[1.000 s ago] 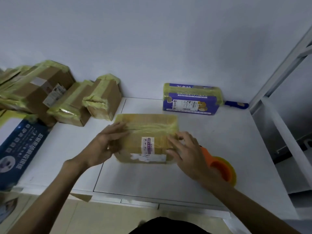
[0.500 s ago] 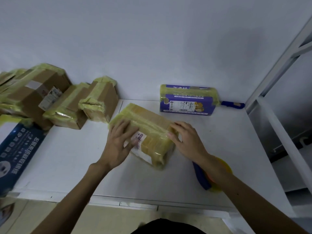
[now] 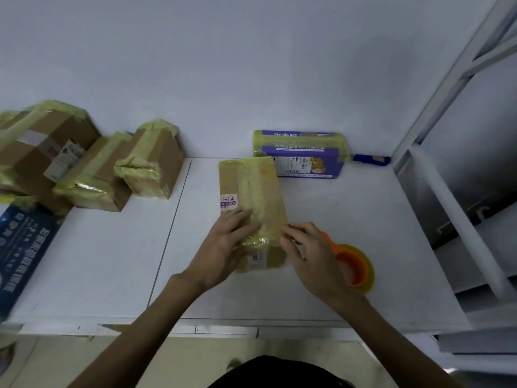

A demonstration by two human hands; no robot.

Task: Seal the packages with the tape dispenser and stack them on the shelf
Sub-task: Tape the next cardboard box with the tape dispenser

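Left hand (image 3: 223, 247) and right hand (image 3: 313, 259) press flat-fingered on the box (image 3: 233, 177), gripping nothing. I'd smooth the tape (image 3: 258, 191) firmly over that near edge.

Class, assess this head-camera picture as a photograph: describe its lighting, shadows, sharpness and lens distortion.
Head view: dim, cool, even light; a soft shadow on the wall; wide-angle distortion slants the shelf frame and the table seam; the cardboard package touched by the left hand and right hand looks soft, its label unreadable; faint glints on the taped boxes.
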